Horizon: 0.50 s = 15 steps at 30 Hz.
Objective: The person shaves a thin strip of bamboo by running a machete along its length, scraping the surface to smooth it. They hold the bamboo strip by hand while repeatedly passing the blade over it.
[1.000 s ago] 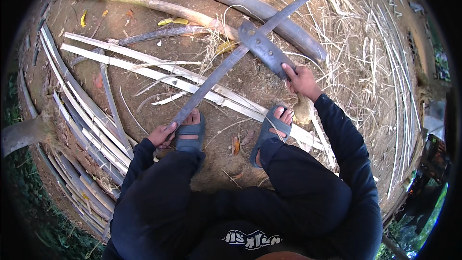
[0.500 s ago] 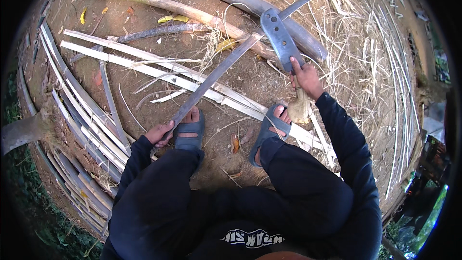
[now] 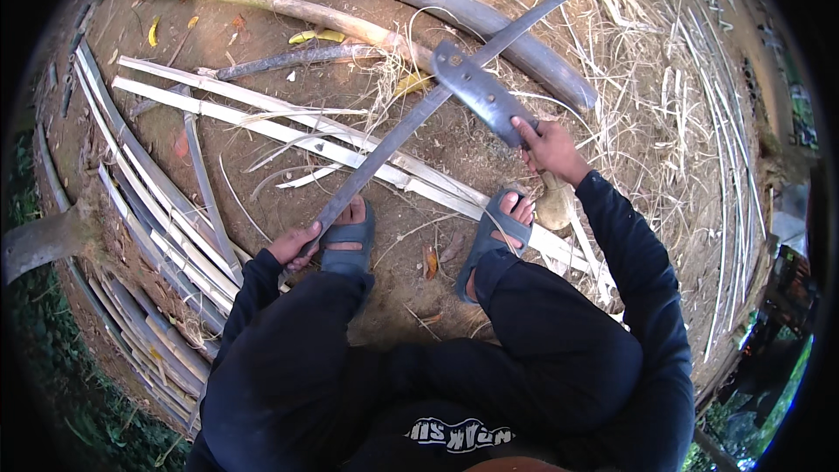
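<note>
My left hand point(image 3: 295, 245) is closed round the near end of a long, flat, grey-brown bamboo strip point(image 3: 381, 154), which slants up and away to the right. The strip's far part passes over a thick bamboo pole point(image 3: 507, 33). In my right hand point(image 3: 551, 150) is a machete with a broad metal blade point(image 3: 479, 92) pierced by several holes. Its bulbous pale handle point(image 3: 554, 203) shows below my fist. The blade lies across the strip's upper half, pointing up and left; whether it presses on the strip I cannot tell.
Two pale split bamboo strips point(image 3: 245, 121) lie on the soil beyond my sandalled feet. More strips point(image 3: 166, 210) are stacked at the left. A thinner bamboo pole point(image 3: 262, 2) lies at the back. Curled shavings point(image 3: 638, 105) and long thin slivers point(image 3: 730, 166) cover the right side.
The machete has swung left and tilted, so its blade now crosses the strip instead of standing to its right. My left hand and the strip stay nearly in place.
</note>
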Tool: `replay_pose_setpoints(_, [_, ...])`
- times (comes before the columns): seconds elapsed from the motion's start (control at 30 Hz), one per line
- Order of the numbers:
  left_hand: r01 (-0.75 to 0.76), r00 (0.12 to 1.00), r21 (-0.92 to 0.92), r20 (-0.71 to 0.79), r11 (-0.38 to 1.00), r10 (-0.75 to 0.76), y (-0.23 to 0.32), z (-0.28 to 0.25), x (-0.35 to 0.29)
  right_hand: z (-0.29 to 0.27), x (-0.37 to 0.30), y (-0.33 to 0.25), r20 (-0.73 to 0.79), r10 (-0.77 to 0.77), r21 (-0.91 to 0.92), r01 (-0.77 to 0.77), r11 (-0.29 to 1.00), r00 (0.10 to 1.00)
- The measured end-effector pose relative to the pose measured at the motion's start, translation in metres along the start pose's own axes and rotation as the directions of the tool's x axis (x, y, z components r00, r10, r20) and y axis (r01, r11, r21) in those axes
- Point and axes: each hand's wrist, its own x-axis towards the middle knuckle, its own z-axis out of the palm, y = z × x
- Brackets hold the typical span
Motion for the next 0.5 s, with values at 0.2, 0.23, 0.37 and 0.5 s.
replay_pose_setpoints(0.2, [-0.010,1.000,0.005,-0.008,1.000,0.010,0.001,0.002,0.002,0.008,-0.010,0.000,0.065,0.067,0.212,-0.079,0.974,0.996])
replay_pose_setpoints(0.23, [-0.015,1.000,0.008,-0.003,1.000,0.015,0.002,0.003,0.003,0.018,-0.022,-0.007,0.144,0.057,0.079,-0.068,0.995,0.988])
replay_pose_setpoints(0.37, [-0.053,0.998,0.006,-0.036,0.999,0.053,0.007,0.006,-0.007,0.067,-0.057,-0.017,0.283,-0.107,-0.037,0.122,0.992,0.953])
replay_pose_setpoints(0.5, [-0.097,0.983,0.077,-0.147,0.992,0.107,0.005,0.021,-0.008,0.077,-0.077,-0.020,0.216,-0.355,-0.075,0.378,0.923,0.910])
